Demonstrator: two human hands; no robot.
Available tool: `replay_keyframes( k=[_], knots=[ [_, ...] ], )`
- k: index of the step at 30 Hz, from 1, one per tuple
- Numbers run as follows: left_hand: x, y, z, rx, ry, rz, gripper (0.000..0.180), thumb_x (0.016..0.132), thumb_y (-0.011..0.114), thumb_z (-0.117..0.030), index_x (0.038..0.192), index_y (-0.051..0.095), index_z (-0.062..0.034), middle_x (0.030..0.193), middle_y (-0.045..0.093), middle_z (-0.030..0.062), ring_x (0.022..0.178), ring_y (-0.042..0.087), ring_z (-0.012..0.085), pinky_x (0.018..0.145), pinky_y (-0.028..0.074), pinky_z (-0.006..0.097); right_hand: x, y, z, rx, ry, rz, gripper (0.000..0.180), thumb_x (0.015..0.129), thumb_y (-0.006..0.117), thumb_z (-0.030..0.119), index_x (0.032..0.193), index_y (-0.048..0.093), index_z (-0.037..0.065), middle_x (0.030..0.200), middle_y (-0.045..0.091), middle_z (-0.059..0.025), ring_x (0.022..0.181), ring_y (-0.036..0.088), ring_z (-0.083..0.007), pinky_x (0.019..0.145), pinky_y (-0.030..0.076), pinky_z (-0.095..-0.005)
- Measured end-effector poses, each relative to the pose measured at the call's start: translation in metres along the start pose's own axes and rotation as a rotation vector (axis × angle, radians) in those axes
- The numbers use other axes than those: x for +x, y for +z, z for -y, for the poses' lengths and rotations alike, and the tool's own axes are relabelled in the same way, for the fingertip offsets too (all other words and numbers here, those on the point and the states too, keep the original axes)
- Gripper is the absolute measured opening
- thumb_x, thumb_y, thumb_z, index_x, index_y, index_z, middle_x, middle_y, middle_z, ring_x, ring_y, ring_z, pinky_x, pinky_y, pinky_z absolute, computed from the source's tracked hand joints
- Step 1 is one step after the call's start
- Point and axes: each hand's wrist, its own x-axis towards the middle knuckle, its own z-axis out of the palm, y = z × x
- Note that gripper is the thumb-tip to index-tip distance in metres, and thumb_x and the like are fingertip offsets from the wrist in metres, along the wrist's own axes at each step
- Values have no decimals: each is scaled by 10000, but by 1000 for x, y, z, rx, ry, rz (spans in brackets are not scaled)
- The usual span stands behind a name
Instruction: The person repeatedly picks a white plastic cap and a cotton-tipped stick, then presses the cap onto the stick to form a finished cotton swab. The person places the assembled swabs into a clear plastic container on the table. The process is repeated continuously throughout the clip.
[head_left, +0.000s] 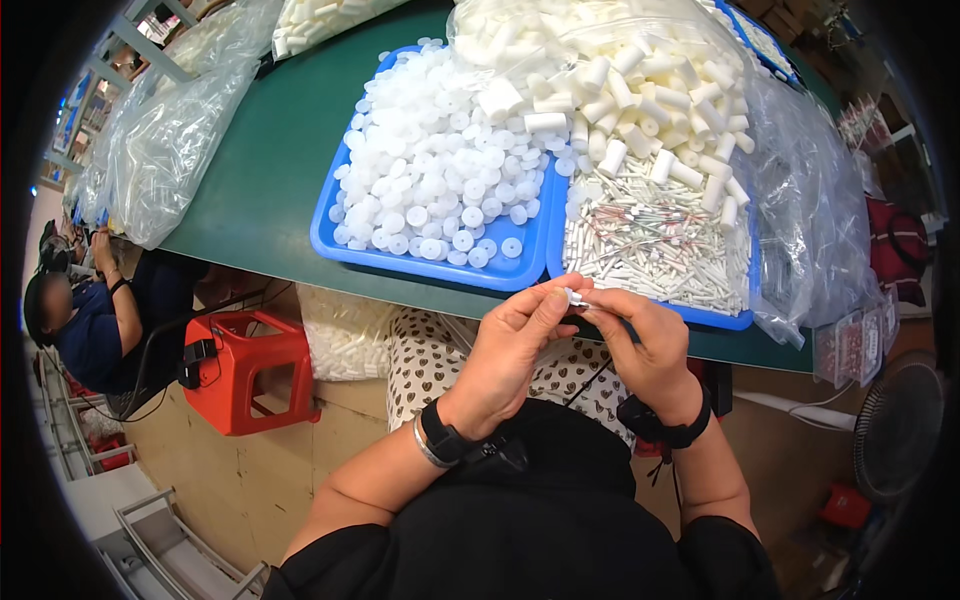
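Observation:
Both hands meet above the table's front edge, by the near rims of two blue trays. A small white plastic piece [575,298] shows between the fingertips. My left hand [512,345] pinches it between thumb and forefinger. From the other side my right hand [643,340] is closed on the same piece; its exact shape is mostly covered by fingers. Just beyond, the right blue tray [735,320] holds many thin white rods with a few reddish wires on top. Translucent round discs with centre holes fill the left blue tray [500,272].
White foam-like cylinders [690,100] spill from a clear bag over the right tray. Plastic bags [815,200] lie at the right, beside a clear box [850,340]. A fan [900,425] stands right; a red stool [245,375] and a seated person [90,320] are left.

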Motion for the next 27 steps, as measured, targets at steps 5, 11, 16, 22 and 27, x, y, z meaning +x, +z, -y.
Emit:
replay_keyframes(
  k=[5, 11, 16, 22, 27],
  knots=[
    [-3, 3, 1, 48, 33, -8, 390, 1026, 529, -239, 1317, 548, 21, 1342, 580, 105, 1118, 592, 132, 925, 497, 282, 0, 0, 0, -111, -102, -21, 293, 816, 725, -27, 1099, 650, -17, 978, 720, -136, 787, 714, -263, 659, 573, -322],
    [-4, 8, 3, 60, 35, -33, 346, 1017, 552, -190, 1290, 588, 19, 1287, 612, 115, 1075, 608, 137, 918, 496, 269, 8, -14, 7, -105, -102, 115, 364, 803, 746, 45, 1150, 648, -6, 861, 715, -110, 712, 695, -266, 619, 547, -328],
    [-5, 9, -4, 26, 33, -17, 362, 1029, 521, -245, 1289, 544, 6, 1137, 659, 129, 967, 654, 153, 838, 530, 272, 45, -76, -15, -449, 346, -165, 278, 908, 663, 190, 1128, 629, 25, 835, 704, -155, 677, 670, -325, 613, 526, -399],
    [-5, 10, -1, -27, -69, 76, 393, 1031, 516, -255, 1298, 531, 33, 1127, 660, 144, 942, 655, 148, 840, 534, 279, 49, -111, -63, -917, 561, -19, 291, 911, 613, 153, 1143, 562, -15, 940, 666, -228, 815, 649, -431, 714, 511, -486],
    [-6, 4, -7, 6, -50, 91, 419, 1023, 530, -287, 1288, 544, 38, 1091, 673, 138, 898, 644, 133, 831, 532, 272, 38, -100, -66, -880, 359, -210, 228, 910, 584, 115, 1087, 572, -28, 923, 655, -242, 847, 632, -439, 749, 493, -480]
  ],
)
